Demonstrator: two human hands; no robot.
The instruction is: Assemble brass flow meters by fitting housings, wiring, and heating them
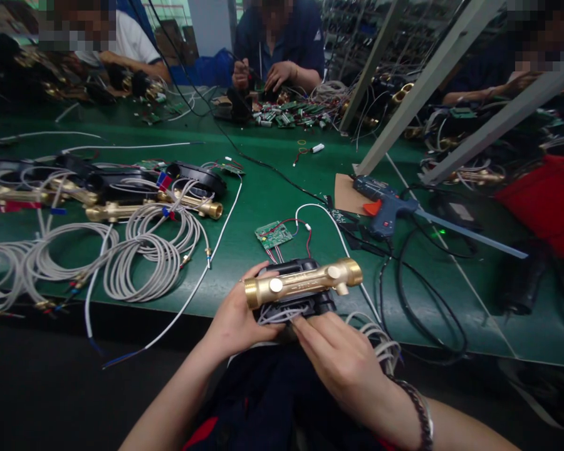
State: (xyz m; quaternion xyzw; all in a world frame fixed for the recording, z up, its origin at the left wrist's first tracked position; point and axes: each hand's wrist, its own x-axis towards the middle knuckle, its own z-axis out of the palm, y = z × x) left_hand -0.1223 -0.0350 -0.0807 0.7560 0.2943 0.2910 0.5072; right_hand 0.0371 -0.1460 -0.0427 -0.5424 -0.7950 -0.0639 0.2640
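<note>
A brass pipe body [305,283] with threaded ends is joined to a black plastic housing [323,304], held over the table's front edge. My left hand [232,319] is closed around the left end of this assembly, thumb below and fingers behind. Thin grey cable [284,314] lies looped in the housing's near side. My right hand [341,354] pinches at that cable, its fingertips partly hidden. Behind the housing, a green circuit board [273,235] lies on the table, joined by short wires. More coiled grey cable [380,344] hangs beside my right hand.
A blue glue gun [385,203] with a long glue stick lies right, by black cords. Brass pipe bodies [117,212] and cable coils [143,263] fill the left. Slanted metal posts [418,94] cross the right side. Co-workers [279,50] sit opposite behind piled circuit boards [291,114].
</note>
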